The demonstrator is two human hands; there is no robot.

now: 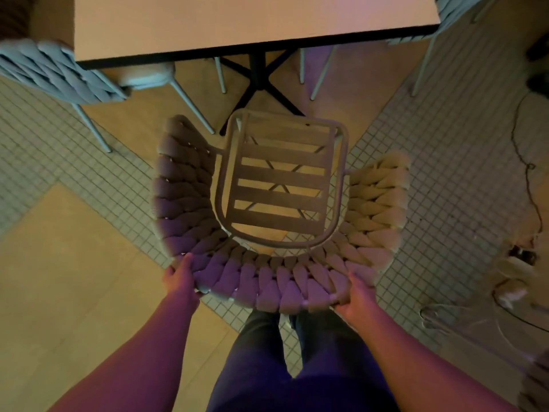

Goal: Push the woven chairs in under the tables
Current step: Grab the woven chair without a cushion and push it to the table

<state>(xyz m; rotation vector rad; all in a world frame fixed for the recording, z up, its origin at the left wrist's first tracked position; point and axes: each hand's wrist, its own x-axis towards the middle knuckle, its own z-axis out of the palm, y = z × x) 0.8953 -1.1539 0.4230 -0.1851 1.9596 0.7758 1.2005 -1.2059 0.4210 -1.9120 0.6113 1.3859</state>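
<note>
Woven chair backrest gripped by left hand and right hand (fingers curled over rim).

Both arms outstretched, left hand and right hand apparently clenched.

Two bare forearms reach in from the bottom edge, with no sleeves, watch or bands showing on them. The left hand and right hand wear no gloves or rings that can be made out. Below the hands, between the forearms, are two legs in dark, navy-looking trousers, plain and unpatterned. The feet are hidden.
</note>
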